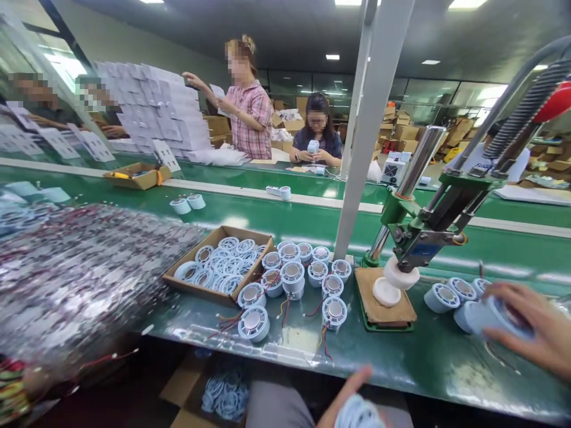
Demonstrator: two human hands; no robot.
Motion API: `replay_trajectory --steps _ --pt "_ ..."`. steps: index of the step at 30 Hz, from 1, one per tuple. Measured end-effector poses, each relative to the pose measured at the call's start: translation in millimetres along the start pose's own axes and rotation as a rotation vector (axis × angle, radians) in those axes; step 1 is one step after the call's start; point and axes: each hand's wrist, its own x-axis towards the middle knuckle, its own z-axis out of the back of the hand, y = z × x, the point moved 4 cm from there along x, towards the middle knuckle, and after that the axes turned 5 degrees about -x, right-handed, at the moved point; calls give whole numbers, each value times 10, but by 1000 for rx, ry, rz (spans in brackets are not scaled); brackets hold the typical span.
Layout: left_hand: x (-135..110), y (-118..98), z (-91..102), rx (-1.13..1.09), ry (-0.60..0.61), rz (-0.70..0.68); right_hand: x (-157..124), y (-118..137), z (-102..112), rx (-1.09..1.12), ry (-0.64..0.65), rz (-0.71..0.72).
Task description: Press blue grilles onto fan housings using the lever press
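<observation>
My right hand [533, 326] reaches over the bench at the right edge, fingers curled round a light blue round housing [484, 315] with thin wires trailing from it. My left hand [345, 398] is low at the bottom edge, below the bench front, closed on a pale blue ring-shaped part [359, 413]. Between the hands, on the bench, stands a green hand press [417, 238] with a white round pad on a wooden base [384, 304]. A group of several blue round units with silver centres [292, 276] sits left of the press.
A cardboard tray of white ring parts [220, 261] lies left of the units. More blue housings [450, 292] rest by my right hand. A white post [366, 128] rises behind the bench. Two people work across the green conveyor [285, 215]. A blurred glittering heap [75, 279] fills the left.
</observation>
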Motion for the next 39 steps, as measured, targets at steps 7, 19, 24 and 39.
replay_trajectory --steps 7,19,24,39 --pt "305 -339 -331 -72 -34 -88 -756 1117 -636 190 345 202" --pt "-464 -721 261 53 -232 -415 -32 2323 -1380 43 241 161" --pt "-514 -683 346 59 -222 -428 39 2369 -1564 -7 149 56" --pt "-164 -983 73 119 -192 -511 294 2302 -1738 -61 104 121"
